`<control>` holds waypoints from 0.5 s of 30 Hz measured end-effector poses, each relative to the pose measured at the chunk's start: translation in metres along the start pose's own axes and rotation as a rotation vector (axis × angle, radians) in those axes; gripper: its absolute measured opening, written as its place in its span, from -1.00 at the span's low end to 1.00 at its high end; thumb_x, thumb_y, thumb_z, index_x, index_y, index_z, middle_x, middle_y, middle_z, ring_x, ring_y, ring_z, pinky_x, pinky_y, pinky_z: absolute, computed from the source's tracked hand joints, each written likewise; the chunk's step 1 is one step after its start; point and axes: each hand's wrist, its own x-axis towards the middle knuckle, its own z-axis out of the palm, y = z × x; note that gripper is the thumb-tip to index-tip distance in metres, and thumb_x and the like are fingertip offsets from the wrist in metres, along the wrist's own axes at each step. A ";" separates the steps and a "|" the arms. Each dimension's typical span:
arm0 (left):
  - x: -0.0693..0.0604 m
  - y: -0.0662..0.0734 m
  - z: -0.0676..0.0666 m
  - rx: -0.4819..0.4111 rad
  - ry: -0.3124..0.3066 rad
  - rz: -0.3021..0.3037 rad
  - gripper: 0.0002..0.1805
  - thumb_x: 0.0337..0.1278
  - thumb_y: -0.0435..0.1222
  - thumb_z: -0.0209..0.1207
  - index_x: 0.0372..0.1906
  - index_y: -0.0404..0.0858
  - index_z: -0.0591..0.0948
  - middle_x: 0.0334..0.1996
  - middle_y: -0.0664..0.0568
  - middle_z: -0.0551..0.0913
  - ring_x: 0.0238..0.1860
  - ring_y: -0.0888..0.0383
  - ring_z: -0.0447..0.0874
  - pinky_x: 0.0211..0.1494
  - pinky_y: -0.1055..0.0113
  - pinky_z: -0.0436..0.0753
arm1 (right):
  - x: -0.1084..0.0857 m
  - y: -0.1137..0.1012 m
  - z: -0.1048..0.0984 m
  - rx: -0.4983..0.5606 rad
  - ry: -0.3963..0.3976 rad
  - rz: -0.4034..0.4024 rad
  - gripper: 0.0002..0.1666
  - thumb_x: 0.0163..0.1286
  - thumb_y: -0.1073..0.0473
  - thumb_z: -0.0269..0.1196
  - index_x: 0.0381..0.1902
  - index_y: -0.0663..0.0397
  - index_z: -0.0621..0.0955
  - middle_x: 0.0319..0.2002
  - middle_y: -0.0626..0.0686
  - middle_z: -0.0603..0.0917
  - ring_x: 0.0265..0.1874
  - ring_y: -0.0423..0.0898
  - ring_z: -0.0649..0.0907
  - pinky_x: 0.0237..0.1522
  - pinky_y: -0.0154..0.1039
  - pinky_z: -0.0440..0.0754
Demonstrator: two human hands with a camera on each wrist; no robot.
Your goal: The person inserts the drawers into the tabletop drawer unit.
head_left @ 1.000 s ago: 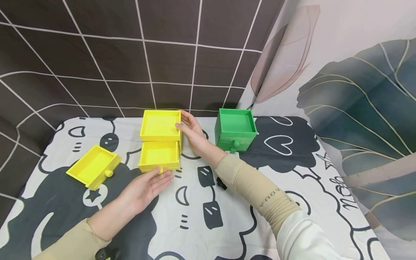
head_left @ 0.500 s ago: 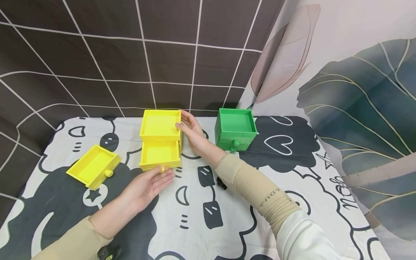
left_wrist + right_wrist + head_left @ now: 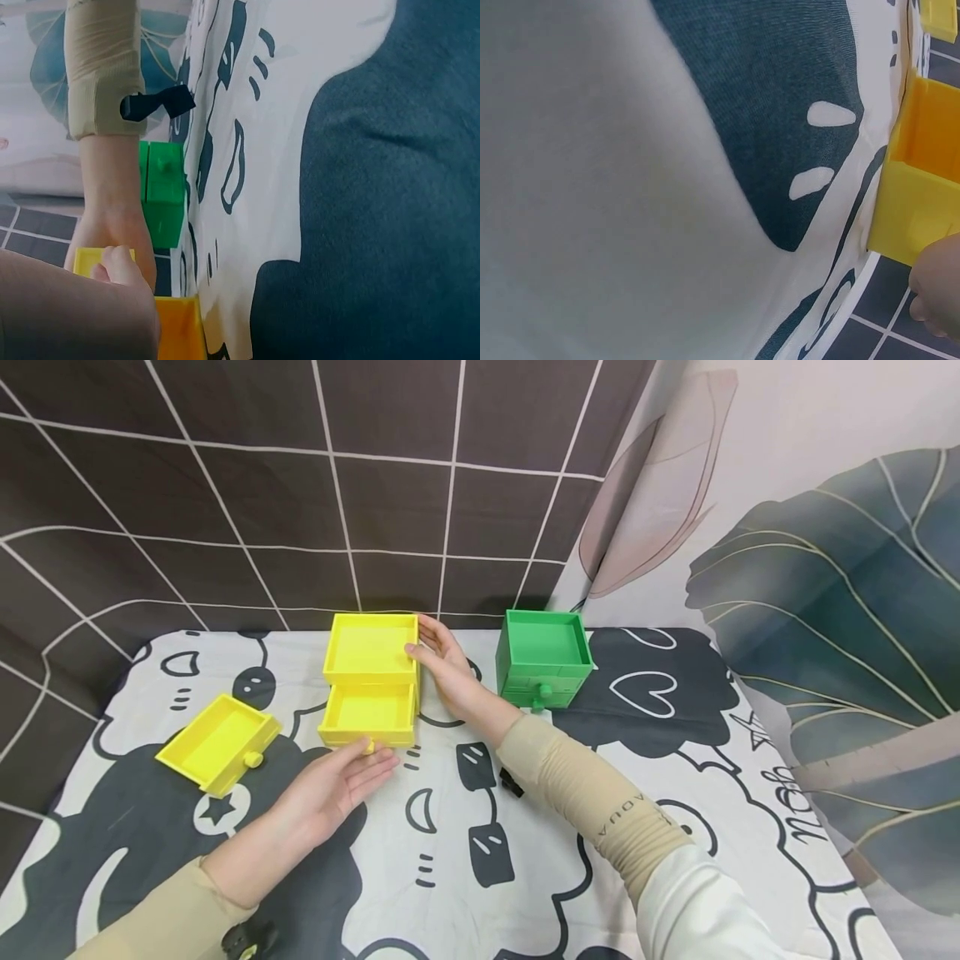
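Observation:
A yellow cabinet (image 3: pixel 371 647) stands near the cloth's back edge, its lower drawer (image 3: pixel 367 710) pulled partly out. My left hand (image 3: pixel 322 797) holds that drawer's round knob (image 3: pixel 370 746) between thumb and index finger, the other fingers extended below. At the cabinet's right side, my right hand (image 3: pixel 450 675) grips the wall, thumb over the top rim. The right wrist view shows the yellow cabinet (image 3: pixel 911 206) beside part of the right hand (image 3: pixel 939 281). In the left wrist view, the left hand (image 3: pixel 124 300) overlaps the right.
A separate yellow drawer (image 3: pixel 213 745) lies to the left, its knob facing right and toward the front. The green cabinet (image 3: pixel 546 647) stands to the right, near the back edge. Behind rises a dark wall covering with a white grid (image 3: pixel 397 502).
The lower yellow drawer has slid slightly inward, after a small sideways shift, with the left hand moving along. My right hand stays on the cabinet's side.

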 end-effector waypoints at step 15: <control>-0.001 0.003 0.000 -0.023 0.083 -0.002 -0.65 0.67 -0.13 0.07 0.29 -0.23 0.39 -0.02 0.11 0.77 -0.05 0.33 0.84 0.42 0.30 0.65 | -0.001 0.000 0.000 -0.006 -0.006 -0.004 -0.25 0.56 0.31 0.21 0.63 0.12 0.25 0.63 0.13 0.30 0.64 0.07 0.28 0.75 -0.06 0.22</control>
